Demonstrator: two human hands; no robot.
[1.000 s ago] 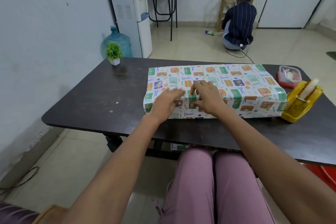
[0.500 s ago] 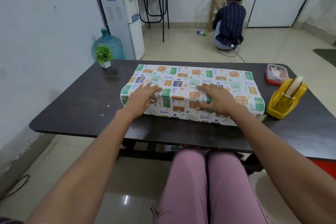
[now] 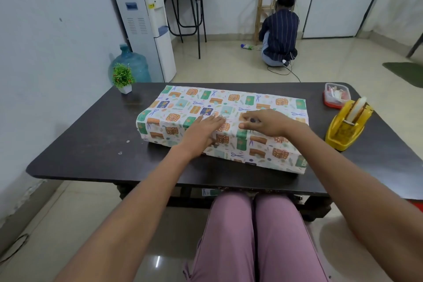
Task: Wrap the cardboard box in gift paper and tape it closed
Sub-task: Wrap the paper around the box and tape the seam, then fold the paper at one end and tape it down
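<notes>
The box (image 3: 178, 110), covered in white gift paper with green, orange and blue prints, lies flat on the dark table (image 3: 91, 139), turned a little askew. My left hand (image 3: 203, 130) rests flat on its top with straight fingers, near the middle. My right hand (image 3: 265, 122) lies on the top just to the right of it, fingers slightly bent, thumb and fingertips touching the paper. The cardboard itself is hidden under the paper. A yellow tape dispenser (image 3: 348, 126) stands on the table to the right of the box.
A small potted plant (image 3: 123, 78) stands at the table's far left corner. A clear container with a red base (image 3: 337, 95) sits at the far right. Behind the table are a water dispenser (image 3: 146, 23), a blue water bottle (image 3: 131, 62) and a person (image 3: 279, 34) crouching on the floor.
The box has turned on the table, its right end swinging toward me. My hands spread apart along the top, then came back together near the middle.
</notes>
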